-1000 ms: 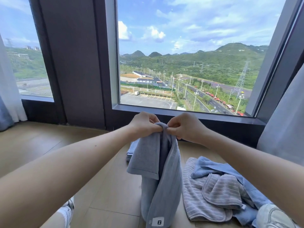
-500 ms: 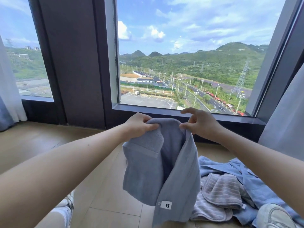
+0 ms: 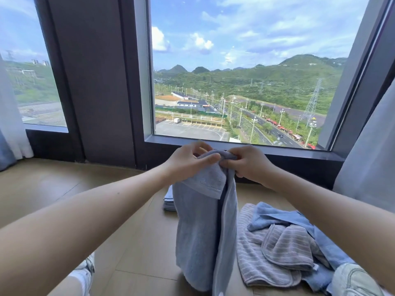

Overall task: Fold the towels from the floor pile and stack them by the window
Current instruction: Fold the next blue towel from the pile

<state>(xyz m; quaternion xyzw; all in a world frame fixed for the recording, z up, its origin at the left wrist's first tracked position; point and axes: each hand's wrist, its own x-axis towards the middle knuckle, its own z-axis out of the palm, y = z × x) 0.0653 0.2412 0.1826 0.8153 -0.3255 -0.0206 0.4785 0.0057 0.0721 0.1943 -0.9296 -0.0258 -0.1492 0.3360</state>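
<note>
A grey-blue towel (image 3: 203, 227) hangs lengthwise in front of me, its lower end reaching the wooden floor. My left hand (image 3: 189, 162) and my right hand (image 3: 249, 164) both pinch its top edge, close together, just below the window sill. On the floor to the right lies the pile (image 3: 284, 246) of loose towels, striped grey ones and blue ones. Behind the hanging towel, near the window wall, a small stack of folded towels (image 3: 168, 199) shows at its left edge; most of it is hidden.
A large window (image 3: 245, 82) with a dark sill (image 3: 277, 152) fills the wall ahead. Curtains hang at far left (image 3: 10, 124) and far right (image 3: 372, 163). My shoes show at bottom left (image 3: 85, 272) and bottom right (image 3: 354, 280).
My hands spread the towel's top edge apart half a second ago, then came back together, so the towel hangs narrow and doubled again.
</note>
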